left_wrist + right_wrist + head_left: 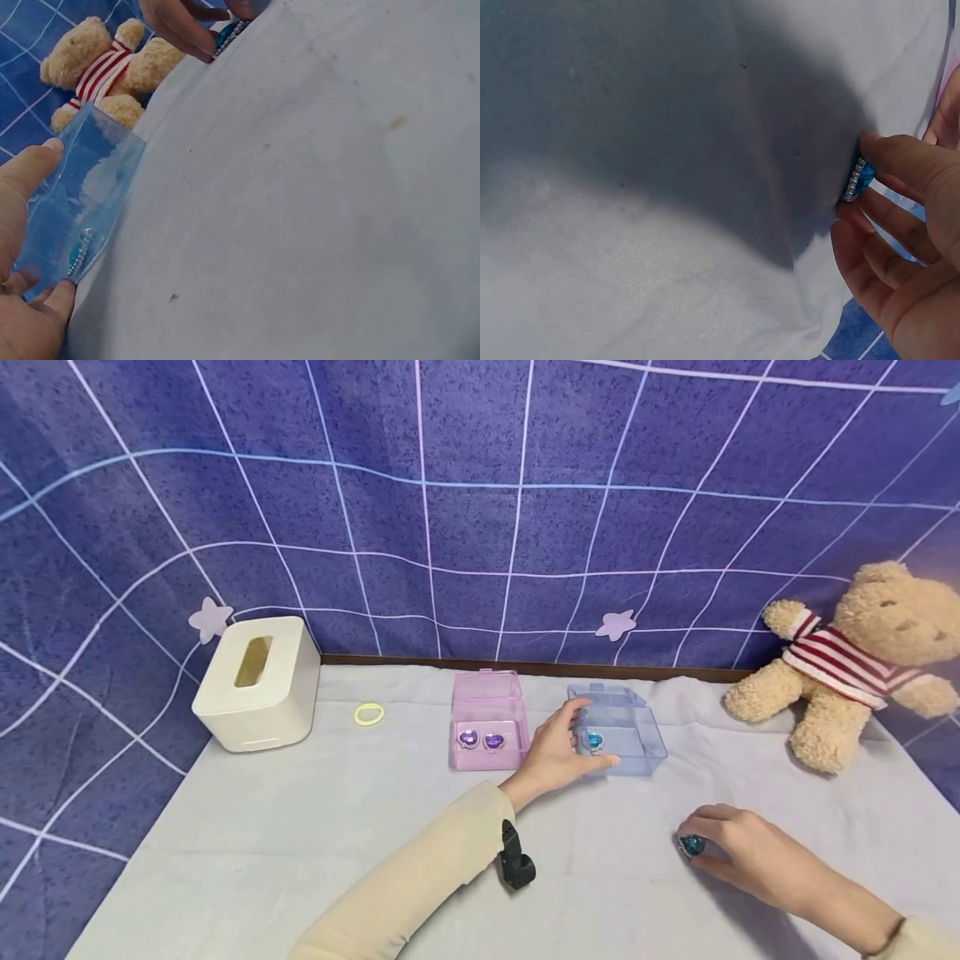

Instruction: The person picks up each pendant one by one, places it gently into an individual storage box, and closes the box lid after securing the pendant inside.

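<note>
Teal gem [691, 845], edged with silver beads, is at the near right of the tabletop [285, 835], between the thumb and fingers of the right hand [757, 864]. That forearm enters from the near right corner and slants left and away, the back of the hand turned up. The right grip is a pinch: thumb on the near side of the gem, bent fingers on the far side. Whether the gem touches the cloth-covered surface cannot be told.

Stretched in from the near left, the other arm, in a cream sleeve [420, 868], slants right and away to the middle. Its left hand [555, 752] spans the left end of a clear blue box [637, 767], thumb along the near side and fingers reaching toward the far side, so the left grip holds the box. A bright blue gem [595, 742] lies inside at that same end, just beside the fingers.

Just left of this hand is a pink box [487, 763], lid tipped back, with two purple gems [468, 738] side by side in it. Farther left lies a yellow ring [368, 724]; a teddy bear [847, 664] sits at the far right.
</note>
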Demonstrator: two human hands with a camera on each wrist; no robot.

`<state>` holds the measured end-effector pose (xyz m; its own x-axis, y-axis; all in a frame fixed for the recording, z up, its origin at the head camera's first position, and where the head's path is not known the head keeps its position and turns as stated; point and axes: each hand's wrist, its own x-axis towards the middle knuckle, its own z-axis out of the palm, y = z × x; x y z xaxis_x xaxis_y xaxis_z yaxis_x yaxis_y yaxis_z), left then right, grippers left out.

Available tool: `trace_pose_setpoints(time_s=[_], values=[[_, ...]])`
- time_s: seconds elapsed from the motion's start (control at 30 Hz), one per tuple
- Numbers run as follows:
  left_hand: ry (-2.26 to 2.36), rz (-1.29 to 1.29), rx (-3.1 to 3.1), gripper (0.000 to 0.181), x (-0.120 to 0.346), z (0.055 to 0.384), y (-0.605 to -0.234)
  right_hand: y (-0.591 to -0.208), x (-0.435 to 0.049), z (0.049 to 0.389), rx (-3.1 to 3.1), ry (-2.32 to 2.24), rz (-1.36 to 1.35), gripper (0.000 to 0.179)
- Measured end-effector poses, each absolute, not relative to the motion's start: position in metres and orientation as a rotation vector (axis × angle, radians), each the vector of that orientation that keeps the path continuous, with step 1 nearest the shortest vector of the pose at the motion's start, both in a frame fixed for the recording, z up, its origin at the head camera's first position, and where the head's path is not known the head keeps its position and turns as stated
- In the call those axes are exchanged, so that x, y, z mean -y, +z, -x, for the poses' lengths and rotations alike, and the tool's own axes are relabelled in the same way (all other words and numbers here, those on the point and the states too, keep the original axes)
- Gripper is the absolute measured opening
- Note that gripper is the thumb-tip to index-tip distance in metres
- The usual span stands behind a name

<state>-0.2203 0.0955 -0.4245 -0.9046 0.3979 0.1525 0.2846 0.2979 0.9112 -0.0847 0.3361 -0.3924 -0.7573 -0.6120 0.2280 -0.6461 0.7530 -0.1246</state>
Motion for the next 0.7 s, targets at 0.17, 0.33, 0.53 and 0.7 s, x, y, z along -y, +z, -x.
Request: trace_pose_setpoints(time_s=[0.17, 0.33, 0.53, 0.7], values=[[1.685, -0.639, -2.444, 0.087, -0.096, 0.219, -0.423, -0.394, -0.336, 0.086, 2.761, 0.302, -1.015, 0.035], [1.693, -0.65, -2.451, 0.087, -0.096, 0.219, -0.423, -0.393, -0.336, 0.087, 2.76, 0.302, -1.027, 0.035], [1.703, -0.656, -2.443, 0.087, -0.096, 0.22, -0.424, -0.383, -0.332, 0.094, 2.638, 0.298, -1.076, 0.038], [1.703, -0.662, -2.447, 0.087, -0.096, 0.22, -0.424, -0.365, -0.326, 0.104, 2.563, 0.296, -1.056, 0.038]])
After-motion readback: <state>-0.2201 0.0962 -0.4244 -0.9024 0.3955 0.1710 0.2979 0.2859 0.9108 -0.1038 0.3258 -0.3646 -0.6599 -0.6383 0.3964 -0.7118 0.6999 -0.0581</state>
